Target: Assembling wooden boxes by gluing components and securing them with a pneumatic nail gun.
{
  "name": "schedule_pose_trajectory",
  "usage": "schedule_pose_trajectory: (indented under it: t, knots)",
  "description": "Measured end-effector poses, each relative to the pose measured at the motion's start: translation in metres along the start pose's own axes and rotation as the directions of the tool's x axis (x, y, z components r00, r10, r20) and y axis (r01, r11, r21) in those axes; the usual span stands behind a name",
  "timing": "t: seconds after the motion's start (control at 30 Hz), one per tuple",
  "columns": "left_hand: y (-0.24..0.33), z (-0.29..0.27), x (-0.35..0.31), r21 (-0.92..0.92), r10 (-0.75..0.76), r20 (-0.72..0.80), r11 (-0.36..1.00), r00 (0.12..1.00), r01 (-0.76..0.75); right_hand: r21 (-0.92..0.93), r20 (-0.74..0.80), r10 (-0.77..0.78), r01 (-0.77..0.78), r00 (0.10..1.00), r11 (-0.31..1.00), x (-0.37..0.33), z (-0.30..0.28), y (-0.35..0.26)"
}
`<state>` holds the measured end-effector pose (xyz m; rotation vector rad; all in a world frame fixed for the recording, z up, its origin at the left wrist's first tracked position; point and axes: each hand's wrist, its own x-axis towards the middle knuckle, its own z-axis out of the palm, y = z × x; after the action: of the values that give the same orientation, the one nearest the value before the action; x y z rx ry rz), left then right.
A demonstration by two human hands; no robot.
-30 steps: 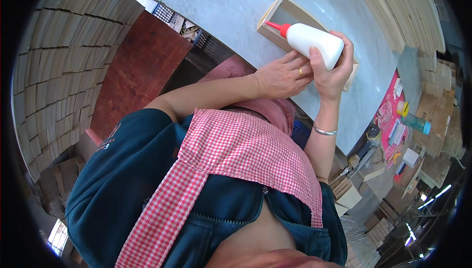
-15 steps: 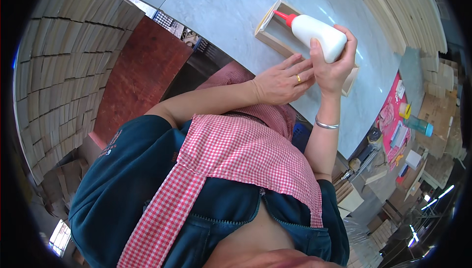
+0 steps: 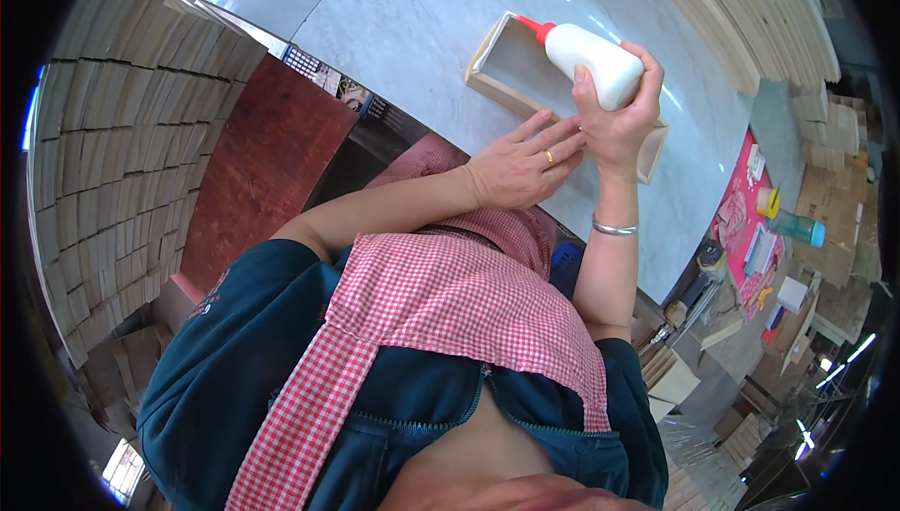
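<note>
My right hand is wrapped around a white squeeze bottle with a red pointed nozzle, probably a glue bottle. Tilted, the bottle points its nozzle tip at the far left corner of a shallow wooden box frame. Whether the tip touches the wood I cannot tell. A pale line shows along the top edge of the frame's left end. My left hand, fingers stretched out, lies at the frame's near long side beside my right wrist. Both hands hide part of that side and the frame's right portion.
The frame rests on a grey marbled tabletop. Stacked wooden strips stand at the far right, and tall stacks of boards at the left. A reddish-brown board is beside the table. A teal bottle sits at the right.
The nozzle tip has moved along the frame's left end to its far corner. My left hand stays at the near side. The whole view has shifted slightly.
</note>
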<state>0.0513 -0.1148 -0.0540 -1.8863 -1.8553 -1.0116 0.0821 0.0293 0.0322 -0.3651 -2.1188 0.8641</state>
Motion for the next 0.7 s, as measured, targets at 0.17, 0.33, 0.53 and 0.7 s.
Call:
schedule_pose_trajectory:
  t: [0.17,0.33,0.53,0.7]
  knots:
    - [0.001,0.000,0.001,0.016,-0.004,0.024,1.000,1.000,0.003,-0.082,-0.026,0.037,-0.039,0.999,0.996,-0.008,-0.021,0.001]
    - [0.002,-0.005,0.004,0.026,-0.006,0.031,1.000,1.000,0.005,-0.160,-0.068,-0.015,0.004,0.998,0.987,-0.019,-0.046,0.009]
    - [0.003,-0.008,0.006,0.024,-0.014,0.062,1.000,0.998,0.013,-0.237,-0.130,0.009,-0.040,0.991,0.971,-0.036,-0.077,0.014]
    - [0.005,-0.011,0.005,0.005,-0.036,0.104,0.999,0.994,0.035,-0.297,-0.187,0.047,-0.102,0.981,0.950,-0.049,-0.102,0.018]
